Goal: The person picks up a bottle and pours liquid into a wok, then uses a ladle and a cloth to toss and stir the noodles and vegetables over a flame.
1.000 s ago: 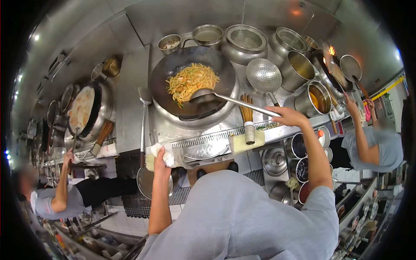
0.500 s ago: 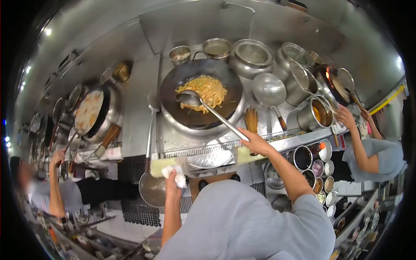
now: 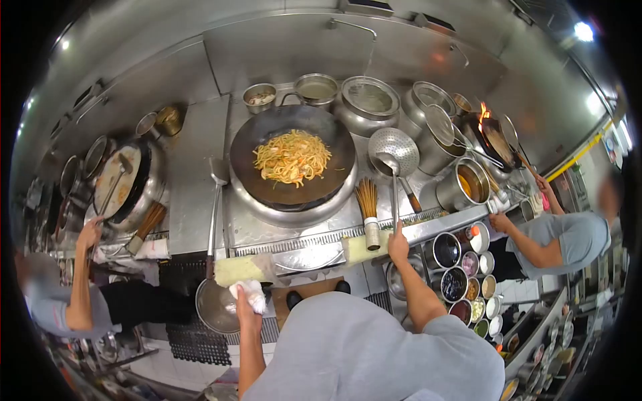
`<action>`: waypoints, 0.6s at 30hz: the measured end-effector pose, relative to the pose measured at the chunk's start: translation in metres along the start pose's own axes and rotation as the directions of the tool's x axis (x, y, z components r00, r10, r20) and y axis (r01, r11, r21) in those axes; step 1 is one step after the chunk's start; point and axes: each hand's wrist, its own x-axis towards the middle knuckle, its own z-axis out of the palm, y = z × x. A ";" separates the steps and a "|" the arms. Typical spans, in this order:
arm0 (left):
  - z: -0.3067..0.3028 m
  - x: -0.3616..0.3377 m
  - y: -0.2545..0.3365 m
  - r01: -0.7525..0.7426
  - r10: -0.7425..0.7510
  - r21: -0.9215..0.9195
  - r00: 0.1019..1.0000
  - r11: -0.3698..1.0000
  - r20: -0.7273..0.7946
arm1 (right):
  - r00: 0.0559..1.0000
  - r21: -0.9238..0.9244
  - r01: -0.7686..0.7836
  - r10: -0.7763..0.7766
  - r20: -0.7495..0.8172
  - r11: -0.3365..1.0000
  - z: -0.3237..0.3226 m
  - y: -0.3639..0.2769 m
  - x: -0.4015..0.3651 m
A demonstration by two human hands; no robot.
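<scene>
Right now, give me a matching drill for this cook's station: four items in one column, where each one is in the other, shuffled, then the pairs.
Items:
1. noodles
2. ladle
3. white cloth
4. bamboo brush

Places:
A. in the grip of the left hand
B. upright just right of the wok in the picture
C. lying in the wok
D. handle in the right hand, bowl over the skimmer

Pairs: 1-C, 2-D, 3-A, 4-B
</scene>
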 end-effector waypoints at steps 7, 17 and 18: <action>0.061 -0.027 0.065 0.251 -0.154 -0.301 0.938 0.920 0.311 | 0.852 -0.257 0.398 -0.459 -0.253 0.881 -0.006 0.005 -0.012; 0.066 0.007 0.077 0.201 -0.039 -0.175 0.756 0.964 0.654 | 0.782 0.215 0.503 -0.547 0.299 0.837 -0.028 -0.066 -0.153; 0.063 0.007 0.074 0.154 -0.062 -0.092 0.772 0.984 0.632 | 0.790 0.202 0.495 -0.534 0.300 0.845 -0.029 -0.063 -0.163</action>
